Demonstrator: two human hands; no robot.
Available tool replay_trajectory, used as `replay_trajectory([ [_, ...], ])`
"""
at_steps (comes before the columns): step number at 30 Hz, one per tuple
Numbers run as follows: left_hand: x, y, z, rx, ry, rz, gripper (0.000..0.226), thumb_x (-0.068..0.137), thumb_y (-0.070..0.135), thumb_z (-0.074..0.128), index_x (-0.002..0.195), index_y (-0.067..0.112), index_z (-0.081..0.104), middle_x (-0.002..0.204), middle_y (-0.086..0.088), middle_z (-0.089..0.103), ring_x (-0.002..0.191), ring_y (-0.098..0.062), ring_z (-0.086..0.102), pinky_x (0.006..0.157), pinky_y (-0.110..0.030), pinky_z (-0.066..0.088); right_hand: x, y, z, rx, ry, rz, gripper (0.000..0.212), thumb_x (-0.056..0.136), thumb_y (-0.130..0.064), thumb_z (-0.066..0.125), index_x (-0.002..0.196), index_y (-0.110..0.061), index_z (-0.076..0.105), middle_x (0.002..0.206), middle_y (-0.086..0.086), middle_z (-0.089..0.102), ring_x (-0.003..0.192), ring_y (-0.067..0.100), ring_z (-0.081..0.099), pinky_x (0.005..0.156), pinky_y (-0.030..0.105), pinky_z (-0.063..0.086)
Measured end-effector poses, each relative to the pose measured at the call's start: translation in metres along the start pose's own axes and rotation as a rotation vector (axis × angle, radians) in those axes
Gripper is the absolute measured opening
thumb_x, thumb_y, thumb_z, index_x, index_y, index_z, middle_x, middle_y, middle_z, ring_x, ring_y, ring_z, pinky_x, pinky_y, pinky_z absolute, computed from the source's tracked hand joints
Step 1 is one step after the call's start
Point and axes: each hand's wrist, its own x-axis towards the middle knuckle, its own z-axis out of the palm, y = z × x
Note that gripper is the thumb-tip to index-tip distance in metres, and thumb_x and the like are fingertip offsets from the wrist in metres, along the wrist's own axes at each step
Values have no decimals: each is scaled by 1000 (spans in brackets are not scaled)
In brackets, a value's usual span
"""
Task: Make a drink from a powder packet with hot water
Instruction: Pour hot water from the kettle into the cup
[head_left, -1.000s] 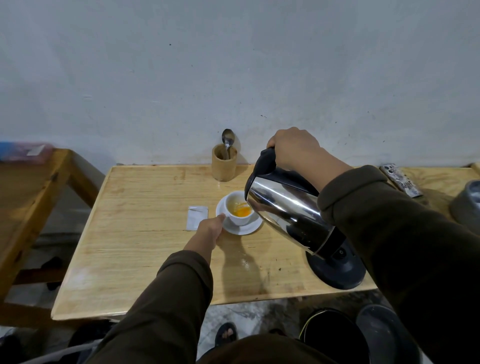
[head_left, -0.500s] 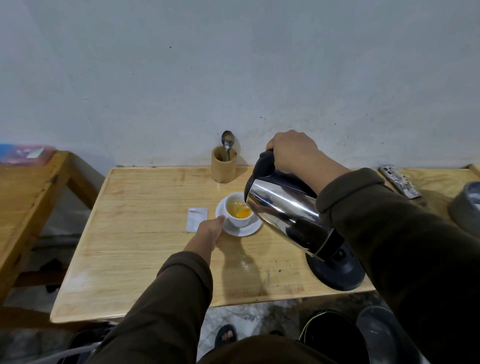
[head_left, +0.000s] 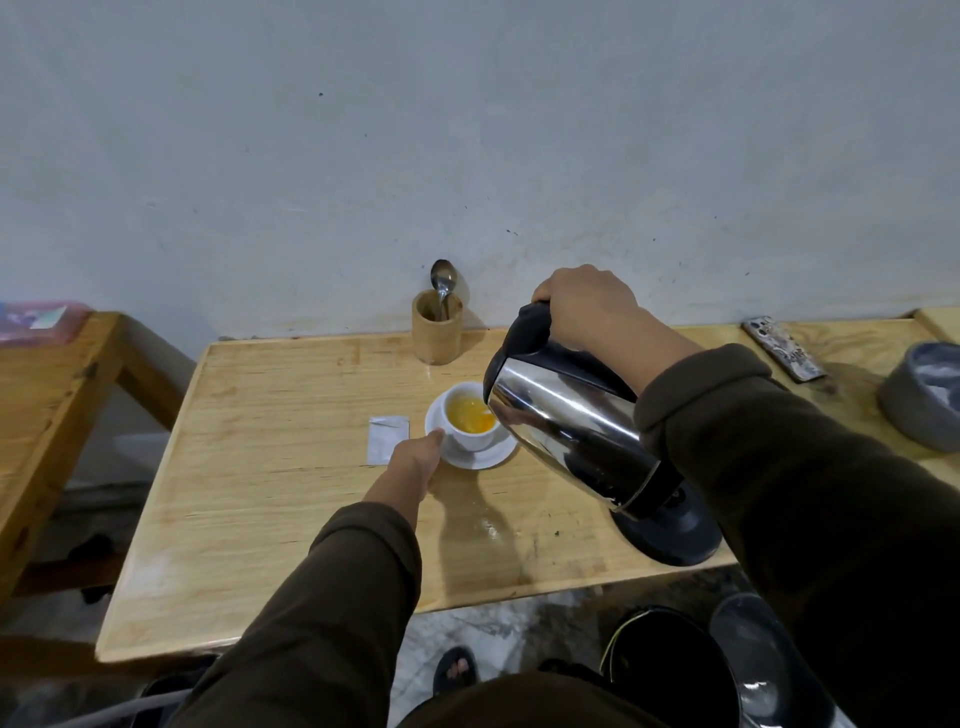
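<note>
- Kettle: steel body w/ black top, tilted, spout end low-left over cup; long axis runs from low-left spout up-right toward its black base, which sits on counter to the near right.
- Right hand: closed around kettle's black handle, at far side of kettle, above and right of cup.
- Cup: white, on saucer, mid-counter; yellow-orange liquid inside, level below rim. Stream itself not resolvable.
- Left hand: fingertips touching saucer's near-left edge, steadying; how far fingers curl, cannot tell.
- Opened packet: flat on counter, just left of saucer.
- Spoon: upright in wooden holder, far of cup, by wall.
- Judgement: stir comes next; spoon lies straight beyond cup, left hand nearer and unburdened, right must park kettle first.
</note>
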Motion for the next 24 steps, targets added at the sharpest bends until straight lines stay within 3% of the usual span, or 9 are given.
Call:
replay_trajectory([
  [3, -4, -2, 0, 20, 14, 20, 66, 91, 49, 50, 137, 3, 47, 136, -16, 55, 125, -34, 52, 110, -45, 41, -4, 7, 3, 57, 1, 11, 39, 80, 1, 50, 108, -19, 67, 107, 9, 62, 87, 29, 54, 68, 34, 45],
  [5, -7, -4, 2, 39, 20, 31, 67, 92, 51, 44, 138, 2, 47, 139, -17, 54, 127, -35, 50, 111, -47, 39, -7, 13, 4, 102, -3, 24, 39, 80, 1, 51, 109, -21, 66, 102, 7, 61, 89, 28, 56, 69, 34, 46],
  [11, -20, -9, 14, 90, 85, 56, 69, 97, 52, 31, 139, -1, 44, 143, -21, 48, 131, -38, 47, 113, -46, 38, -23, 36, 9, 168, 0, 42, 22, 84, -2, 51, 103, -10, 59, 90, 7, 52, 80, 25, 48, 49, 23, 28],
  [16, -41, -23, 29, 374, 137, 135, 61, 103, 41, 21, 135, -2, 49, 144, -22, 49, 133, -37, 46, 112, -40, 34, -46, 68, 25, 303, 45, 133, 11, 85, -6, 51, 95, -9, 52, 90, 8, 53, 80, 24, 47, 60, 27, 34],
  [19, -56, -36, 42, 606, 144, 223, 48, 103, 31, 26, 137, 3, 46, 145, -18, 48, 135, -34, 44, 110, -36, 32, -72, 89, 38, 463, 129, 222, 8, 85, -8, 52, 88, -11, 45, 77, 3, 49, 78, 24, 46, 49, 24, 28],
  [21, -68, -45, 52, 751, 117, 249, 43, 103, 25, 30, 134, 4, 50, 142, -17, 51, 132, -33, 47, 107, -35, 36, -91, 103, 47, 616, 203, 330, 8, 85, -10, 55, 92, -9, 50, 75, 0, 49, 80, 25, 49, 53, 26, 31],
  [24, -77, -61, 64, 826, 85, 258, 36, 98, 16, 41, 124, 0, 60, 137, -20, 54, 127, -35, 50, 102, -36, 42, -118, 119, 62, 843, 298, 520, 20, 86, -12, 55, 106, -7, 57, 91, 5, 56, 87, 25, 54, 70, 31, 40],
])
